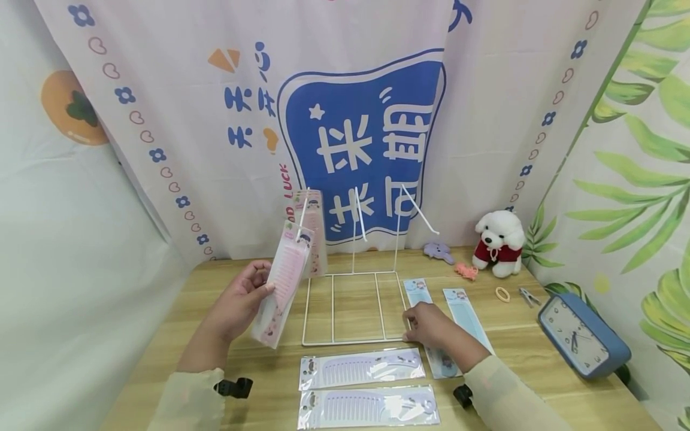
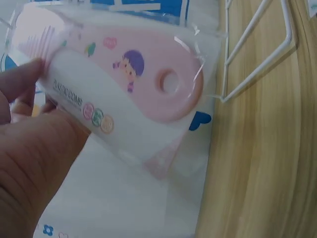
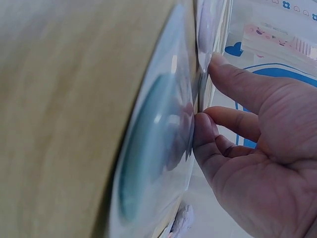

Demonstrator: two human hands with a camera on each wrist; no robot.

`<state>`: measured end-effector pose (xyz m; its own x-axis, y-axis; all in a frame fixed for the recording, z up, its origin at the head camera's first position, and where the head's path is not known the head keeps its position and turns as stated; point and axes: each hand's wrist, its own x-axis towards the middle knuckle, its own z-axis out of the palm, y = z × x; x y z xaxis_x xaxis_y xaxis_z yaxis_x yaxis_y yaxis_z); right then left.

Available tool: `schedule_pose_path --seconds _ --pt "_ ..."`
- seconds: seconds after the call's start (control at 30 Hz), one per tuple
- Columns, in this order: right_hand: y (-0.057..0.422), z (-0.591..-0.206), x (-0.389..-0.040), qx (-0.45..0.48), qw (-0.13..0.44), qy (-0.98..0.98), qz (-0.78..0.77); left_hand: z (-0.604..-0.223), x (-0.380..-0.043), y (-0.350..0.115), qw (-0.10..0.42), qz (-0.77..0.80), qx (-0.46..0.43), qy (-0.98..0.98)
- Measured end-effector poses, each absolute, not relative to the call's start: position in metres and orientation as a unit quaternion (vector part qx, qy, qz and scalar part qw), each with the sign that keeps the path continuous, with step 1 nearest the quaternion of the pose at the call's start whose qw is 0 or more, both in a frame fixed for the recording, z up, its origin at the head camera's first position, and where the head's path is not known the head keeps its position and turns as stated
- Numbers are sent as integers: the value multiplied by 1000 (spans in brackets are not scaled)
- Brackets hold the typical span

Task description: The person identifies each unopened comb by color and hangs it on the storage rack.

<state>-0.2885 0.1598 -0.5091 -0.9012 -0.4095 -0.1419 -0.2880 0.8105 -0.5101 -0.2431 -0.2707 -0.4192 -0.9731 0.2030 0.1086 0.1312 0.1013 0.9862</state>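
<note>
A white cloth (image 1: 372, 33) with a big blue patch hangs behind a wooden bench (image 1: 517, 344). The fingers of the left hand (image 1: 242, 302) are clamped on one pink comb packet (image 1: 287, 281), held up at the white rack's (image 1: 354, 342) left hook. I cannot tell if the hook goes through it. Just behind that packet, to the right of the left fingers, at least one more pink comb packet (image 1: 317, 245) hangs. The rack has three hooks. The fingers of the right hand (image 1: 433, 329) pinch the near right corner of its bottom. Two purple comb packets (image 1: 361, 368) lie nearer than the right fingers and to their left. Two blue comb packets (image 1: 416, 291) lie by the right fingers; the hand and arm get in the way and hide parts of both. Farther back and right of those fingers are one purple toy (image 1: 439, 252), one orange-pink thing (image 1: 466, 271), one white toy dog (image 1: 498, 242), one yellow ring (image 1: 498, 293), one gray clip (image 1: 529, 297) and one blue clock (image 1: 579, 335).
</note>
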Motion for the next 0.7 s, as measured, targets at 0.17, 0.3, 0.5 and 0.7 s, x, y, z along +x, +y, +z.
schedule_pose_path --seconds 0.17,0.3,0.5,0.7 --pt "161 -509 -288 -190 121 943 -245 -412 -258 -254 -3 624 13 781" --pt "162 -508 -288 -192 120 943 -244 -408 -274 -240 -22 622 -23 783" --pt "161 -508 -288 -188 125 942 -249 -407 -295 -230 -47 620 -49 781" --pt "161 -508 -289 -188 125 940 -255 -410 -308 -224 -59 632 -66 770"
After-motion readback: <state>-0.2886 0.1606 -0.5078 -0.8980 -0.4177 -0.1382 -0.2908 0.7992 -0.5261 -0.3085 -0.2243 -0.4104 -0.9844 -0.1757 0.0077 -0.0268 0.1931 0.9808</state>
